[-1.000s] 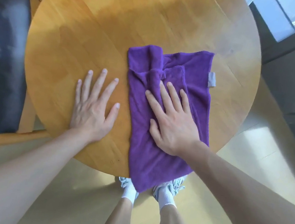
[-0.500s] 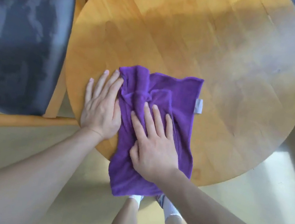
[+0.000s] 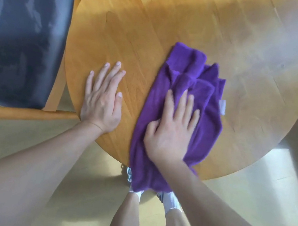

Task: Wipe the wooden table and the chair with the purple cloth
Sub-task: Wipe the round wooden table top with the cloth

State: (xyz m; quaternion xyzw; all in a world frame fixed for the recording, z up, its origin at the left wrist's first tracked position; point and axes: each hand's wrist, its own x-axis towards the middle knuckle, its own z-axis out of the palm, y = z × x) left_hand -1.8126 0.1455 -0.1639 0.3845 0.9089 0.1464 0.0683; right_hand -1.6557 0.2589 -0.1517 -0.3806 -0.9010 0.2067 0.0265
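Cloth work is the step in hand: the purple cloth (image 3: 183, 107) lies rumpled on the near half of the round wooden table (image 3: 200, 22), its near end hanging off the table edge toward the person's feet, a pale tag showing on its right side. The right hand (image 3: 171, 128) lies flat on top of the cloth, fingers (image 3: 183, 101) spread and pointing away from the body, palm pressing down rather than pinching any fold. The left hand (image 3: 102, 100) rests open and flat on bare wood just left of the cloth, apart from it, fingers loosely together, apparently bracing the body near the table's edge. The chair (image 3: 19, 30), with its dark padded seat and wooden frame, stands to the left, its frame close against the table's rim, and shows no cloth on it. To wipe well from here, I judge that the palm should keep even pressure so the cloth slides with the hand instead of bunching further; the ridge of folds ahead of the fingertips suggests that it would pay to flatten the cloth first. Long overlapping strokes toward the far and right parts of the top would cover the wood the cloth does not now touch. The dangling end could drag or pull the cloth off the edge, so gathering it onto the surface seems wise.
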